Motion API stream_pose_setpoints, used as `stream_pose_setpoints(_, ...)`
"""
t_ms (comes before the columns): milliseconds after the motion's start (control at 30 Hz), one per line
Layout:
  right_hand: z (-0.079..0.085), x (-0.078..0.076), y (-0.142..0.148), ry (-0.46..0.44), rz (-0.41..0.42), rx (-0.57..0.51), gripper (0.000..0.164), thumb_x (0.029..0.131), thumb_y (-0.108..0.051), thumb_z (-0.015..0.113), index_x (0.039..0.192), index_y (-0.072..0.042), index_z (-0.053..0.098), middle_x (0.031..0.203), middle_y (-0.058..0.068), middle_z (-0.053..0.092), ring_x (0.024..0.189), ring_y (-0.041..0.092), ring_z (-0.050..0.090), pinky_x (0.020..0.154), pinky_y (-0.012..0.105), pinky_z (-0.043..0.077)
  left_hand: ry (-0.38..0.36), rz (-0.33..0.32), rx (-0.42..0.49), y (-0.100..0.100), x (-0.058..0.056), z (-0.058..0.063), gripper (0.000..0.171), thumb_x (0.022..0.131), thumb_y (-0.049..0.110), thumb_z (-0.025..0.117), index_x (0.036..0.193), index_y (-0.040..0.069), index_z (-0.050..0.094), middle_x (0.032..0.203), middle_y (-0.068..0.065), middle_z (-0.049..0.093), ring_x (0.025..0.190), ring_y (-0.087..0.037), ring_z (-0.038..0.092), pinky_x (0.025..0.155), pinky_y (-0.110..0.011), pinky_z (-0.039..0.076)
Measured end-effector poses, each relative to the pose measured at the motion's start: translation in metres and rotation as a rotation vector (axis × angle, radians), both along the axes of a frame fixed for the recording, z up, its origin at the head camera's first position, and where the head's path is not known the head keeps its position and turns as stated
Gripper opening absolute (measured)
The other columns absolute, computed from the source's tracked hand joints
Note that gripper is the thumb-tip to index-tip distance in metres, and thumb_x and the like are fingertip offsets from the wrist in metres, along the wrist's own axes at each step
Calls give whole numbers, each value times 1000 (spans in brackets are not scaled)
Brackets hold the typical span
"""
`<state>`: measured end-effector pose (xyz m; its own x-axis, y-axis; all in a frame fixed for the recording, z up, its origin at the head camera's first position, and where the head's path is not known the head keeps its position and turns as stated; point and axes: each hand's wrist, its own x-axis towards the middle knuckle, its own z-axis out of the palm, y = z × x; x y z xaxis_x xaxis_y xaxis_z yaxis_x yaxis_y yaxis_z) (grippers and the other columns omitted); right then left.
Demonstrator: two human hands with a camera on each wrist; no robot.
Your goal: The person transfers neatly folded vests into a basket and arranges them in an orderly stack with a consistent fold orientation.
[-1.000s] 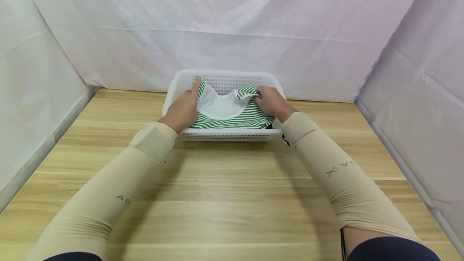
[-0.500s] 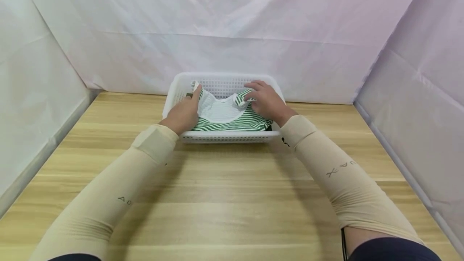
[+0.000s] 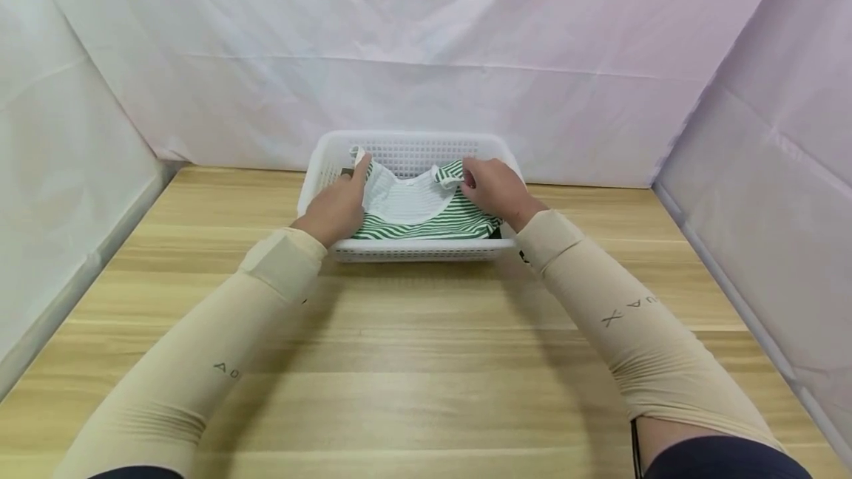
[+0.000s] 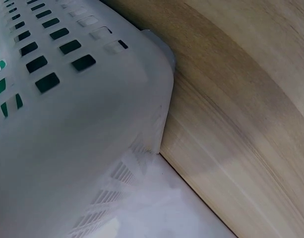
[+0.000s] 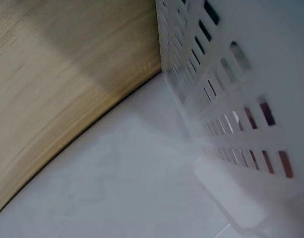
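A green-and-white striped shirt (image 3: 429, 228) lies folded in a white plastic basket (image 3: 426, 245), its white inner side showing within a curved neckline. At the left side my left hand (image 3: 336, 205) holds the shirt, thumb up along the cloth and the other fingers hidden. Opposite it, my right hand (image 3: 494, 187) pinches a turned-up striped edge with curled fingers. The left wrist view shows the basket's slotted side (image 4: 82, 94), with green stripes behind its holes; in the right wrist view the basket wall (image 5: 271, 74) fills the right part. Neither wrist view shows a hand.
The basket stands at the back of a wooden table (image 3: 413, 361), close to a white cloth backdrop (image 3: 413, 35). White panels (image 3: 765, 168) flank the table on both sides. A small dark patch (image 3: 347, 172) shows beside my left thumb.
My right hand let its fingers spread off the shirt's edge, then curled them onto it again, slightly further left. My left hand has settled slightly lower, uncovering a white cloth edge beyond its thumb.
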<state>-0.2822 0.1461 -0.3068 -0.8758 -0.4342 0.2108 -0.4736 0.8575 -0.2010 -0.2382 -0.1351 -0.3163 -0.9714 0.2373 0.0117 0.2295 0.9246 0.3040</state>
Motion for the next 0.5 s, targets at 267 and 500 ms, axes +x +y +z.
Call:
stream_pose_setpoints(267,1,-1,-4,-140,-34,-43,17,101,-19,54,102,-6,65,100,10,69,83,22,58,78,36,49,-5,0,-4,-1,1,2,77,99,2,41,162,14,-2,119,-22,58,87,-29,57,78,-42,48)
stream_pose_setpoints(500,-4,-5,-4,-257,70,134,36,101,-24,54,130,-5,62,136,13,60,131,28,52,113,45,39,-54,23,8,-2,3,2,68,101,8,44,161,14,14,139,-27,49,112,-36,58,97,-53,49)
